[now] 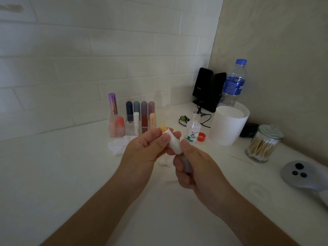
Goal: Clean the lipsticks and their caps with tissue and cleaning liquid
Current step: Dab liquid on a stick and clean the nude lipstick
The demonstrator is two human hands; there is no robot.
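Note:
Both hands hold one white lipstick [174, 145] above the counter, its yellow-orange tip pointing up and away. My left hand [145, 148] pinches its upper part; my right hand [191, 167] grips its base and also keeps a grey cap [186, 164] in its fingers. A crumpled tissue [118, 146] lies behind the left hand, and another bit of tissue [164, 161] shows under the hands. The small cleaning liquid bottle [193, 128] stands uncapped, with its red cap [202, 136] beside it. Several lipsticks stand in a clear holder [132, 128] by the wall.
A white cup [229, 125], a water bottle [234, 82] and black speakers [207, 89] with a cable stand at the back right. A glass jar of cotton swabs [262, 144] and a grey controller [300, 173] are on the right. A single swab [243, 159] lies loose.

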